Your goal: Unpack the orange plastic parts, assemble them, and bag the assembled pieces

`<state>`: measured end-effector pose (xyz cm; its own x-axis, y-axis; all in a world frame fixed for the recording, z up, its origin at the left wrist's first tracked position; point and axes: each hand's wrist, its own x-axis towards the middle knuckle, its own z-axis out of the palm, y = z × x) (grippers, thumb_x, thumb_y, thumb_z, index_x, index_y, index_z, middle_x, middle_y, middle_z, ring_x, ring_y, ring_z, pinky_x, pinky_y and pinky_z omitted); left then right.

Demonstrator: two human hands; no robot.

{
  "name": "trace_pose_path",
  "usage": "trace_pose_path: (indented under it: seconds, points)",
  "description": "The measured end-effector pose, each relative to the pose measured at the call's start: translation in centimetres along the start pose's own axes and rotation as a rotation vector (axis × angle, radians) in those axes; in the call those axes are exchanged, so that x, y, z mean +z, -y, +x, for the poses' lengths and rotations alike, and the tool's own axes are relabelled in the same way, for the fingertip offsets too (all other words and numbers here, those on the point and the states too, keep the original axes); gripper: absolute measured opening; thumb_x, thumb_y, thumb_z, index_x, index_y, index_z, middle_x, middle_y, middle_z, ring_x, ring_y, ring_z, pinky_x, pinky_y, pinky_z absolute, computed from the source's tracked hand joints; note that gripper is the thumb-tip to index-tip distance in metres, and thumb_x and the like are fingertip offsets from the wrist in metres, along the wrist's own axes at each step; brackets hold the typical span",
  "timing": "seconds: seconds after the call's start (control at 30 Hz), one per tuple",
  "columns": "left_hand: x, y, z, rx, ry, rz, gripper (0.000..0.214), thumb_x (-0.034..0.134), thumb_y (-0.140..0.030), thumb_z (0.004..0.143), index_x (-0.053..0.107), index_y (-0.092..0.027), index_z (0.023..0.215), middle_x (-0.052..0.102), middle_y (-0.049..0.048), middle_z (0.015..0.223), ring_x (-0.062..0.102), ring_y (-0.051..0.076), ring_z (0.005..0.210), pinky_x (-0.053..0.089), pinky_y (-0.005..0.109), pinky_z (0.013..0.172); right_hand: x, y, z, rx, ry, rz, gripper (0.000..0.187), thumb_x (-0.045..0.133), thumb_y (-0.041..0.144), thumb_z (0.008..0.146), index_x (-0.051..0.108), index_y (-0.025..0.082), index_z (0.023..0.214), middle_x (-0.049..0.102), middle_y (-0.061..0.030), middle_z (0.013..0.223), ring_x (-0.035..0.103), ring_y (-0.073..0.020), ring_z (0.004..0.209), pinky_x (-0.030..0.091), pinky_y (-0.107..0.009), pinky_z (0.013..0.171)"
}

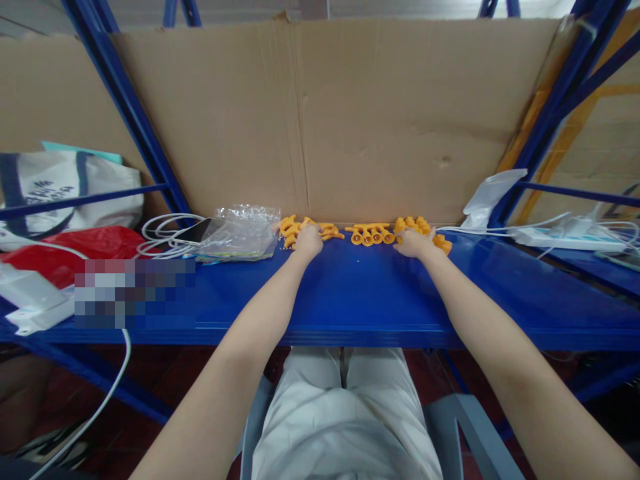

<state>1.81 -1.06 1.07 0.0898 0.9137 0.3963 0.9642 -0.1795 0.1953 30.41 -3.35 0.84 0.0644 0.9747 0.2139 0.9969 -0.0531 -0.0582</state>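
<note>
My left hand (309, 243) reaches into a loose pile of orange-yellow plastic stems (289, 229) by the cardboard wall. Its fingers are closed among them, and their tips are hidden. At the right, my right hand (414, 243) is curled at a heap of orange-yellow cup-shaped plastic pieces (411, 222), the thumb low on the left side. Which piece it grips is mostly covered by the hand. Between both hands lies a short row of funnel-shaped orange-yellow pieces (368, 236), side by side, with their round open ends facing me.
Clear plastic bags (240, 233), a coiled white cable (163, 233) and a red bag (100, 245) lie left on the blue shelf (350, 300). A cardboard sheet (380, 120) stands behind. At right are a white plastic bag (490, 197) and a power strip (570, 238).
</note>
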Motion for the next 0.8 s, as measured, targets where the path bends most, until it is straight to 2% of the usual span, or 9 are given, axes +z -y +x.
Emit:
trace_pose_path:
  seconds: [0.17, 0.3, 0.5, 0.67, 0.8]
  points:
    - [0.1, -0.9, -0.1, 0.156, -0.027, -0.072, 0.039, 0.047, -0.014, 0.095, 0.071, -0.021, 0.124, 0.069, 0.0085, 0.13, 0.06, 0.022, 0.127, 0.046, 0.036, 0.113, 0.5, -0.3, 0.5, -0.036, -0.009, 0.001, 0.063, 0.049, 0.035, 0.089, 0.05, 0.023, 0.151, 0.05, -0.0187, 0.152, 0.039, -0.0454, 0.143, 0.012, -0.082, 0.112]
    - [0.3, -1.5, -0.3, 0.275, 0.006, -0.101, 0.038, 0.05, -0.017, 0.094, 0.069, -0.02, 0.127, 0.067, 0.0087, 0.134, 0.06, 0.021, 0.128, 0.045, 0.035, 0.114, 0.6, -0.4, 0.6, -0.026, -0.002, 0.001, 0.06, 0.046, 0.034, 0.09, 0.055, 0.021, 0.148, 0.051, -0.0188, 0.151, 0.04, -0.0456, 0.143, 0.011, -0.082, 0.112]
    - [0.0, -1.8, -0.9, 0.258, 0.132, -0.067, 0.051, 0.054, -0.02, 0.089, 0.061, -0.02, 0.14, 0.065, 0.0085, 0.141, 0.062, 0.023, 0.127, 0.048, 0.033, 0.111, 0.9, -0.5, 0.9, -0.085, -0.046, 0.014, 0.06, 0.046, 0.034, 0.089, 0.055, 0.025, 0.148, 0.055, -0.0166, 0.148, 0.038, -0.0468, 0.143, 0.014, -0.083, 0.11]
    - [-0.5, -2.5, -1.6, 0.219, 0.342, 0.046, 0.065, 0.058, -0.025, 0.086, 0.05, -0.02, 0.15, 0.059, 0.012, 0.148, 0.06, 0.027, 0.132, 0.048, 0.036, 0.11, 0.3, 0.2, 0.2, -0.064, -0.021, 0.024, 0.051, 0.042, 0.034, 0.093, 0.065, 0.023, 0.137, 0.055, -0.0165, 0.148, 0.041, -0.0466, 0.142, 0.01, -0.085, 0.11]
    - [-0.4, -3.0, -1.8, 0.272, 0.35, 0.074, 0.072, 0.058, -0.012, 0.082, 0.046, -0.019, 0.152, 0.056, 0.0113, 0.151, 0.055, 0.024, 0.137, 0.044, 0.03, 0.113, 0.2, 0.5, 0.0, -0.09, -0.034, 0.043, 0.048, 0.044, 0.033, 0.093, 0.068, 0.027, 0.134, 0.061, -0.015, 0.141, 0.044, -0.0467, 0.139, 0.011, -0.086, 0.108]
